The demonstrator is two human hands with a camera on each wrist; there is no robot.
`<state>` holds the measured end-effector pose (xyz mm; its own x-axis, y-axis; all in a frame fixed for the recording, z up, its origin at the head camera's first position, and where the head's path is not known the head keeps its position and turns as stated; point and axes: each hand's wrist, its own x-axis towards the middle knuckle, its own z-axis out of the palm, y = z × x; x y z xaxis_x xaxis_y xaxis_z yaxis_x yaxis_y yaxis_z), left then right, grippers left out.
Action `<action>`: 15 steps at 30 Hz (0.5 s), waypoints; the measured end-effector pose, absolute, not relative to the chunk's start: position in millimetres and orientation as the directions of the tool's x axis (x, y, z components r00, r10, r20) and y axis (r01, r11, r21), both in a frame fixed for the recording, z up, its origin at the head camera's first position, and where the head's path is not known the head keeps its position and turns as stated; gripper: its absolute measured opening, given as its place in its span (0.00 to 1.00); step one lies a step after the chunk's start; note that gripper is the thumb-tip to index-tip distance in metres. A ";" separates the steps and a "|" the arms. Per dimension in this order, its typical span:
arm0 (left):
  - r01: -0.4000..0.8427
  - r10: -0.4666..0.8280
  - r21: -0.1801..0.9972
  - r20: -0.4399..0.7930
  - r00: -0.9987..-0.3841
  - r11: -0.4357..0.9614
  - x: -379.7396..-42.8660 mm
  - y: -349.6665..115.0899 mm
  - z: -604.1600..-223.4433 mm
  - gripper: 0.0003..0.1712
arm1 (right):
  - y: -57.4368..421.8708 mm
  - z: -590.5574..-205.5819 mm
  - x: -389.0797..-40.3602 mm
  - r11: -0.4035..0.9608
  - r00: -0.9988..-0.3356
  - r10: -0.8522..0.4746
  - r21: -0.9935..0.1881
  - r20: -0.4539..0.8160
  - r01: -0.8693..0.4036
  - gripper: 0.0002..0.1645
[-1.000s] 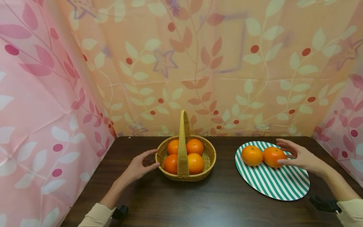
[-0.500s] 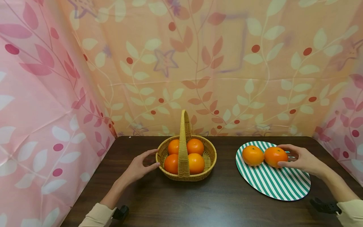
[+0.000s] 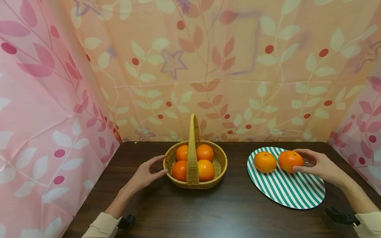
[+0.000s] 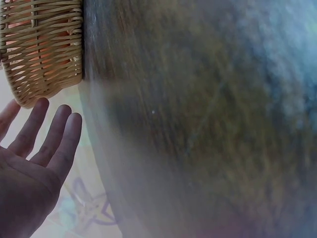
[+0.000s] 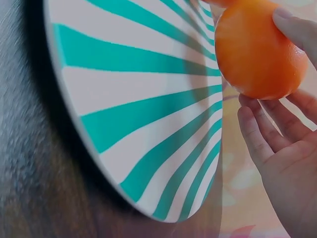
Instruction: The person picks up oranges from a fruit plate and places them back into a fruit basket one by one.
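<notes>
My right hand (image 3: 322, 168) holds an orange (image 3: 291, 161) between thumb and fingers, over the far part of an oval green-and-white striped mat (image 3: 293, 195). In the right wrist view, the thumb lies on one side of this orange (image 5: 260, 49) and the fingers on the other. A second orange (image 3: 265, 162) rests on the mat just left of it. My left hand (image 3: 144, 175) is spread at the left end of a yellow wicker basket (image 3: 192, 185), fingertips and thumb right at its rim. In the left wrist view, its fingers (image 4: 67, 146) reach out to the woven wall (image 4: 44, 54).
Several oranges (image 3: 204, 153) sit in the basket, under its tall arched handle (image 3: 192, 148). Dark wooden tabletop (image 3: 232, 205) lies between basket and mat. Patterned cloth (image 3: 208, 72) hangs behind the table and at both sides.
The right hand has closed in on the right-hand orange, gripped it and shifted it slightly up and right, away from the other one. The left hand has stayed at the basket.
</notes>
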<state>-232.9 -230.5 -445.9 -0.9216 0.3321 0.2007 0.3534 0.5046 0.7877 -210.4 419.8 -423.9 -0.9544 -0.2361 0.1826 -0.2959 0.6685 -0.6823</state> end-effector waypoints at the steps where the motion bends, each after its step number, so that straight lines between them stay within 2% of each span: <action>1: 0.355 0.334 0.792 0.203 -0.921 0.498 -232.5 -230.0 -445.1 0.35 | 419.6 -423.2 -210.4 0.670 -0.955 -0.232 -0.681 0.186 -0.296 0.36; 7: 0.336 0.326 0.801 0.188 -0.926 0.495 -226.8 -225.6 -435.6 0.34 | 417.4 -419.1 -210.2 0.646 -0.949 -0.227 -0.695 0.217 -0.314 0.37; 15: 0.345 0.312 0.788 0.204 -0.928 0.509 -230.9 -229.9 -445.1 0.35 | 409.1 -409.5 -211.8 0.627 -0.945 -0.217 -0.707 0.244 -0.327 0.38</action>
